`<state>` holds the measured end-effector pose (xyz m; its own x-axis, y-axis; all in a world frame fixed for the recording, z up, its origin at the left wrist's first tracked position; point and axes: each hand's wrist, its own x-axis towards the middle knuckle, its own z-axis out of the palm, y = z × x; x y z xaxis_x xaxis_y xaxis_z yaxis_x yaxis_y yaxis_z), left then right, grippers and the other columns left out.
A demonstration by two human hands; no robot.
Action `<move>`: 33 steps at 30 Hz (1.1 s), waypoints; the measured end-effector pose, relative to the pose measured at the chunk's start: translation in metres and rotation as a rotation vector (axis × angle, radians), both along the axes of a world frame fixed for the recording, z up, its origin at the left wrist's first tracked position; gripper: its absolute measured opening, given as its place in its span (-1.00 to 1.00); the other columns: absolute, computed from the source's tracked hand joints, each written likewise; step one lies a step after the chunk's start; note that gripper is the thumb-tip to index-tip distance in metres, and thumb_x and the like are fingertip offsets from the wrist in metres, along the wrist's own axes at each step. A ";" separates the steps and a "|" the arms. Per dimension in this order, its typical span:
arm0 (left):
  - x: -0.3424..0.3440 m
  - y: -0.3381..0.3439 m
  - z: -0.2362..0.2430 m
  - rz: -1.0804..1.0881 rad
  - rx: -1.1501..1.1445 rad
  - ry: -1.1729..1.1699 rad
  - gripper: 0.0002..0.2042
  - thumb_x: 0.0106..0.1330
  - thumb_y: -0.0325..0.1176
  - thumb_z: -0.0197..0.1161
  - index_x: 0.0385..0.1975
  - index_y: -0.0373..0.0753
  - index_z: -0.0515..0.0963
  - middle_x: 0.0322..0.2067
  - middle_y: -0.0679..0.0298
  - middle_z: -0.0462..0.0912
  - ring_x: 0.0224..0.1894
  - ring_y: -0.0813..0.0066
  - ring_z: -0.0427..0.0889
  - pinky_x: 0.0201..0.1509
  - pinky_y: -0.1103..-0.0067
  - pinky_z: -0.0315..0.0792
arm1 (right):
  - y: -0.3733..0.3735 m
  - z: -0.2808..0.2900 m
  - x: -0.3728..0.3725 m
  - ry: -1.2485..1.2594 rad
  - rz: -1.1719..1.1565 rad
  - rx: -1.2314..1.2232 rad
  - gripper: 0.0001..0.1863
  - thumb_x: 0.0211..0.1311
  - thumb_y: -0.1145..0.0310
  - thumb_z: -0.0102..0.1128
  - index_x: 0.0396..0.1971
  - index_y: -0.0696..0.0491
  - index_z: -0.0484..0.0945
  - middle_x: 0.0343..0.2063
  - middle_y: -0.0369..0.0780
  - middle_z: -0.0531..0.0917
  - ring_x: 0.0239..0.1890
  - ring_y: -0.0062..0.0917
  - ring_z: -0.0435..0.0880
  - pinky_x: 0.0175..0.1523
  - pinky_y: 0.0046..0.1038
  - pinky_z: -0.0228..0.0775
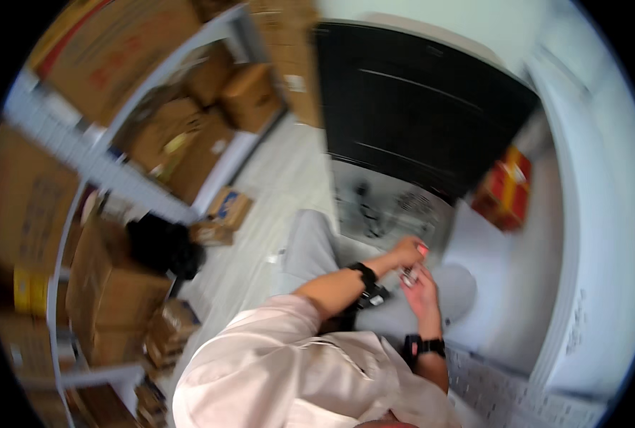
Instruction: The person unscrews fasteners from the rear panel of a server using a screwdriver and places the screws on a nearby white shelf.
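My left hand point(407, 252) and my right hand point(422, 289) meet in front of my body, close above my knee, with the fingers of both curled in. A small bright red-orange thing point(422, 250) shows at the fingertips of my left hand. Between the two hands is a small silvery piece point(408, 276), too blurred to name. Black bands are strapped round both wrists. Just beyond the hands, a pale surface point(349, 214) carries dark cables point(369, 217) and small loose parts.
A large black panel point(417, 107) leans at the back. To its right sits a red and yellow box point(506, 189). Shelves on the left hold several cardboard boxes point(250, 96). A black bag point(162, 242) and small cartons point(228, 208) lie beside the pale floor point(275, 160).
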<state>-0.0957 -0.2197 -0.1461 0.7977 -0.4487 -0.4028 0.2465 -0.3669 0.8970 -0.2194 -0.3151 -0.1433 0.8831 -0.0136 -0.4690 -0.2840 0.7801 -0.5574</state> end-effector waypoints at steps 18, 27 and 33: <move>0.005 0.006 0.004 -0.029 -0.167 0.269 -0.49 0.19 -0.53 0.29 0.17 -0.31 0.33 -0.28 0.25 0.61 -0.35 0.47 0.64 -0.32 0.49 0.58 | -0.018 0.376 -0.076 -1.093 -0.561 -1.329 -0.38 0.37 0.00 -0.07 0.23 0.17 0.23 0.17 0.12 0.34 -0.01 -0.17 0.57 -0.01 -0.29 0.44; 0.000 0.010 0.025 -0.060 -0.166 0.297 -0.45 0.17 -0.54 0.30 0.20 -0.33 0.31 -0.29 0.22 0.60 -0.37 0.44 0.64 -0.32 0.47 0.59 | -0.009 0.397 -0.095 -1.160 -0.629 -1.373 -0.36 0.37 -0.03 -0.07 0.23 0.16 0.22 0.18 0.16 0.32 -0.01 -0.16 0.58 0.00 -0.29 0.45; 0.004 0.012 0.024 -0.099 -0.170 0.314 -0.44 0.21 -0.51 0.27 0.23 -0.28 0.27 -0.28 0.22 0.61 -0.32 0.42 0.65 -0.29 0.46 0.57 | -0.013 0.411 -0.109 -1.215 -0.669 -1.318 -0.35 0.36 -0.04 -0.08 0.24 0.16 0.21 0.18 0.19 0.31 -0.01 -0.15 0.59 0.00 -0.29 0.45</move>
